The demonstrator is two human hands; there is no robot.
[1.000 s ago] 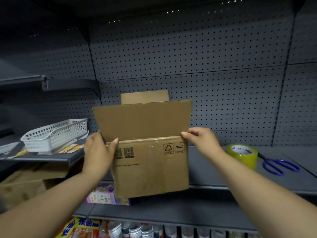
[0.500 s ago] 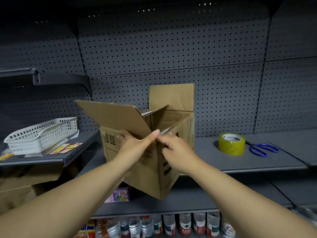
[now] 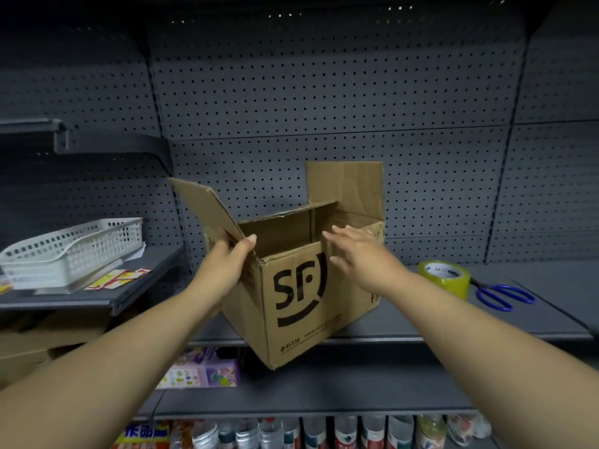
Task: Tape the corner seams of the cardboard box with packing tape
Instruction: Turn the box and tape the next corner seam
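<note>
A brown cardboard box [image 3: 301, 296] with a black logo stands on the grey shelf [image 3: 405, 322], one corner jutting over the front edge, its top flaps up. My left hand [image 3: 227, 267] grips the box's left top edge at the base of the left flap, thumb over the rim. My right hand [image 3: 359, 254] hovers with straight, spread fingers at the box's right top edge; contact is unclear. A yellowish roll of packing tape [image 3: 444, 277] lies on the shelf to the right of the box.
Blue-handled scissors [image 3: 500, 294] lie right of the tape. A white plastic basket [image 3: 69, 251] sits on a higher shelf at left, with coloured labels [image 3: 116, 278] beside it. Pegboard backs the shelf. A pastel packet [image 3: 202, 372] and bottles [image 3: 324, 432] fill lower shelves.
The box has been turned so the logo face is toward me and its flaps stand open. My hands parted: the left moved to the left rim, the right opened near the right edge.
</note>
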